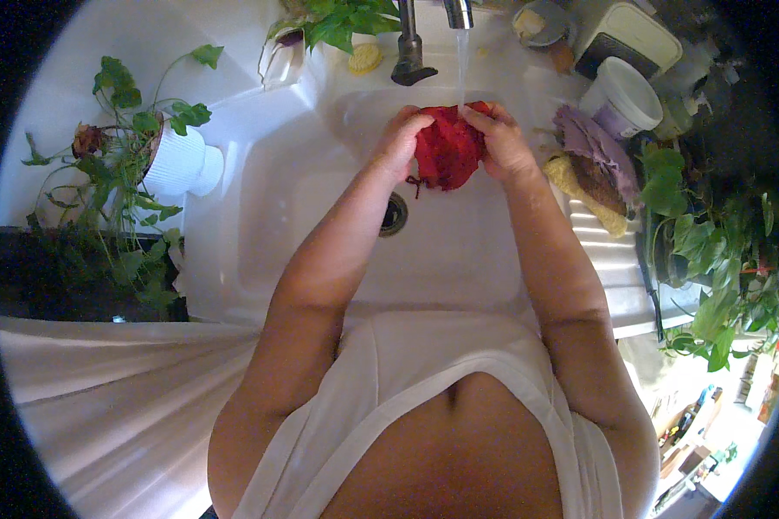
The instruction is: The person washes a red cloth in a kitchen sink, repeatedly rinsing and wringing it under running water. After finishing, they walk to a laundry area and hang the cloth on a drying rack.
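Observation:
A wet-looking red cloth (450,150) hangs between my two hands over the white sink basin (448,259). My left hand (402,144) grips its left edge, thumb on top. On the opposite edge, my right hand (503,141) holds it the same way. Water (462,68) runs from the chrome faucet spout (458,14) onto the cloth's upper edge. A short dark string or tie (417,185) dangles from the lower left of the cloth. The drain (395,215) shows partly behind my left forearm.
A potted trailing plant (185,159) stands on the left ledge. A dark faucet lever (412,65) and yellow soap or sponge (365,59) sit behind the basin. On the right are a white tub (623,97), purple cloth (597,139), yellow cloth (581,188) and a ridged drainboard (600,240).

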The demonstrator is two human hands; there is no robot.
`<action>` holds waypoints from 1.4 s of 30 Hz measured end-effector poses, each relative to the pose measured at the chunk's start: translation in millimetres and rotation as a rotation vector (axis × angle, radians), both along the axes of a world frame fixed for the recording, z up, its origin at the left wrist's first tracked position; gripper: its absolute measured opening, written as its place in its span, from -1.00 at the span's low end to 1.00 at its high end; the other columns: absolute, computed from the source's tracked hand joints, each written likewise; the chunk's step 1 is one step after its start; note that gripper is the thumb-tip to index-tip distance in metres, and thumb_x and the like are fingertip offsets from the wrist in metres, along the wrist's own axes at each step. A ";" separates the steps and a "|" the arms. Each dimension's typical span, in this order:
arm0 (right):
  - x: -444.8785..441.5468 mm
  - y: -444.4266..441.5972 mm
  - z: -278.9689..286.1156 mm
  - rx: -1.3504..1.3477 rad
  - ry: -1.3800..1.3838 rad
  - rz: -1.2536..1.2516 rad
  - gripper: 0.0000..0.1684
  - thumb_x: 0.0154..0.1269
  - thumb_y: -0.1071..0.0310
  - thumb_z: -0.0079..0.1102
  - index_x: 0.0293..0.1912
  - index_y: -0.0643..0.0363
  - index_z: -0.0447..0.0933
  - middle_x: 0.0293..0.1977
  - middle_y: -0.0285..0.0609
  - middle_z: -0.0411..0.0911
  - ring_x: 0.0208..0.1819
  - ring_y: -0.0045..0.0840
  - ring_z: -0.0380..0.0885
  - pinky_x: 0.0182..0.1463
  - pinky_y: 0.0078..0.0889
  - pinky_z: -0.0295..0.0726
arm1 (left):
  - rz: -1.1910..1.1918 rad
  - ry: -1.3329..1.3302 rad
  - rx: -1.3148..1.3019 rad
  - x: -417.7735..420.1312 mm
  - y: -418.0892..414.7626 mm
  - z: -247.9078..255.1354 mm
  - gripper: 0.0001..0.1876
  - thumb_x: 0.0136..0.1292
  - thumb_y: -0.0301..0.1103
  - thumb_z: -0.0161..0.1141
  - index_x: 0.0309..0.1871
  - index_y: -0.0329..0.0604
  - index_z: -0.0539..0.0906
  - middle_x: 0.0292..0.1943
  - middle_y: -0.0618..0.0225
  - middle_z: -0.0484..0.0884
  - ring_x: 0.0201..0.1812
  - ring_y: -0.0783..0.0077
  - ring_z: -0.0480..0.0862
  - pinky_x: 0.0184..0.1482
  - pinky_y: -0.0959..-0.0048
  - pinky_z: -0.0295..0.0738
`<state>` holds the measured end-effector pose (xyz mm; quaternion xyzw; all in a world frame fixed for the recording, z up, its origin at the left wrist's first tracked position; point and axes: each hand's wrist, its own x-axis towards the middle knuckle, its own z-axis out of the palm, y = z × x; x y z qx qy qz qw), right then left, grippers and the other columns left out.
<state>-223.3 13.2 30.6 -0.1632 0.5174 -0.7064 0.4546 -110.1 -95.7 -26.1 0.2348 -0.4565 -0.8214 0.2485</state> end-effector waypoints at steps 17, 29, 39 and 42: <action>31.8 -7.4 8.0 0.372 1.202 -0.222 -0.64 0.16 0.07 0.08 -0.30 0.20 0.46 -0.44 0.12 0.51 -0.34 -0.01 0.50 -0.26 -0.14 0.47 | -0.036 0.226 0.509 -47.2 37.7 -8.7 -0.58 0.28 0.07 -0.14 -0.22 -0.09 0.52 -0.26 0.28 0.57 -0.25 0.25 0.54 -0.21 0.19 0.48; 13.4 -4.8 6.4 0.158 0.941 -0.084 -0.35 0.16 -0.07 0.08 0.08 0.18 0.27 -0.28 -0.01 0.55 -0.24 -0.24 0.54 -0.15 -0.29 0.49 | 0.081 -0.046 0.366 -27.3 15.9 59.1 -0.50 0.22 0.17 -0.09 -0.22 -0.14 0.50 -0.34 0.34 0.58 -0.30 0.28 0.57 -0.15 0.20 0.46; -7.7 -6.2 38.2 0.110 0.221 -0.002 -0.72 0.22 0.27 0.07 -0.19 0.29 0.41 -0.31 -0.10 0.51 -0.29 -0.43 0.52 -0.19 -0.40 0.54 | 0.097 -0.313 -0.223 -13.4 19.1 63.9 -0.42 0.19 0.23 -0.16 -0.13 -0.18 0.43 -0.17 0.23 0.44 -0.14 0.33 0.44 -0.02 0.26 0.31; -1.5 -9.1 56.1 -0.091 -0.020 0.084 -0.71 0.26 0.22 -0.01 -0.21 0.28 0.41 -0.33 -0.09 0.51 -0.32 -0.38 0.52 -0.20 -0.33 0.55 | 0.035 -0.311 0.037 -12.7 26.5 7.7 -0.19 0.13 0.36 -0.28 0.25 -0.12 0.17 0.28 0.15 0.10 0.27 0.10 0.12 0.17 -0.09 0.02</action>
